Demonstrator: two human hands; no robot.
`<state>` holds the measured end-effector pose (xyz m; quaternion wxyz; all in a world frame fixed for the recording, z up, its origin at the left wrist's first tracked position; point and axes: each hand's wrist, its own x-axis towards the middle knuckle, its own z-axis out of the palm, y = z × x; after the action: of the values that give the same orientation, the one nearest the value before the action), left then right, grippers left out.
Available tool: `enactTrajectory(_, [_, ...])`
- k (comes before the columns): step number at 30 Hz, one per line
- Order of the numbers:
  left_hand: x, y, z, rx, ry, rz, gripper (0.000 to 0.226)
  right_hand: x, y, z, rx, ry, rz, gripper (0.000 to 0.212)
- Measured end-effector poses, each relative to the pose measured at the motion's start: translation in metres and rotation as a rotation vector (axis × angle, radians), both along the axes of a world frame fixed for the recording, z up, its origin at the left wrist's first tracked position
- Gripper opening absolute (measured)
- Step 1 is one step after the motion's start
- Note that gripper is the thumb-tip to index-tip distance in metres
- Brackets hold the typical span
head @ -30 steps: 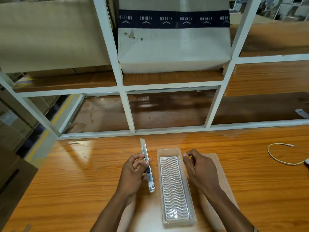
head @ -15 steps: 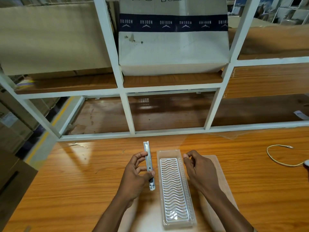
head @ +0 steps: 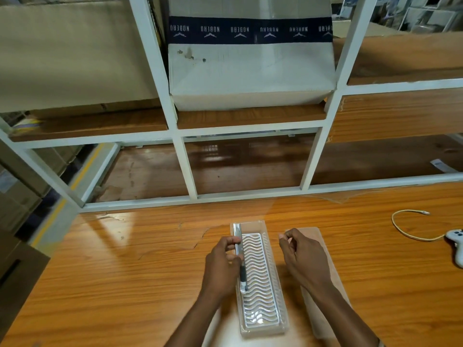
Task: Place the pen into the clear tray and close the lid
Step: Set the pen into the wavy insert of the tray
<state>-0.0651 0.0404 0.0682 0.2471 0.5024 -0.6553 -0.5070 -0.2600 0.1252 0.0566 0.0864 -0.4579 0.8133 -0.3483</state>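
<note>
A long clear tray with a white wavy insert lies lengthwise on the wooden table in front of me. My left hand pinches a slim pen, silver at the far end and dark near its tip, held lengthwise over the tray's left edge. Whether the pen touches the tray I cannot tell. My right hand hovers just right of the tray, thumb and forefinger pinched at what looks like the edge of a nearly invisible clear lid raised above the tray.
A tan board lies under and right of the tray. A yellow cable and a white controller sit at the right. A white metal shelf frame with a cardboard box stands behind the table.
My left hand has carried the pen rightward, from beside the tray to over its left edge. My right hand has shifted slightly away from the tray's right side.
</note>
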Motion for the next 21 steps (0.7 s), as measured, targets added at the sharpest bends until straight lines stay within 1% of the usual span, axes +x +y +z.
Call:
enactTrajectory(3, [-0.027,0.003,-0.019,-0.081,-0.188,-0.035,0.037,-0.005,0.005,-0.005,0.017,-0.017,-0.028,0.023])
enactTrajectory(6, [-0.051,0.006,-0.040,-0.159,-0.409,-0.157,0.036,-0.010,0.011,-0.009,0.046,-0.024,-0.062,0.020])
enactTrajectory(8, [-0.060,0.007,-0.054,-0.218,-0.540,-0.210,0.030,-0.016,0.016,-0.015,0.097,-0.036,-0.090,0.017])
enactTrajectory(10, [-0.065,0.007,-0.062,-0.216,-0.618,-0.229,0.029,-0.023,0.022,-0.025,0.174,-0.042,-0.118,0.014])
enactTrajectory(12, [-0.068,0.007,-0.065,-0.186,-0.649,-0.235,0.029,-0.031,0.029,-0.038,0.247,-0.049,-0.155,0.016])
enactTrajectory(15, [-0.072,0.005,-0.071,-0.155,-0.642,-0.246,0.025,-0.039,0.040,-0.052,0.314,-0.085,-0.210,0.018])
enactTrajectory(17, [-0.074,0.003,-0.075,-0.156,-0.657,-0.257,0.026,-0.041,0.046,-0.060,0.358,-0.056,-0.221,0.016])
enactTrajectory(21, [-0.077,0.001,-0.076,-0.148,-0.692,-0.284,0.033,-0.042,0.055,-0.072,0.470,0.042,-0.243,0.041])
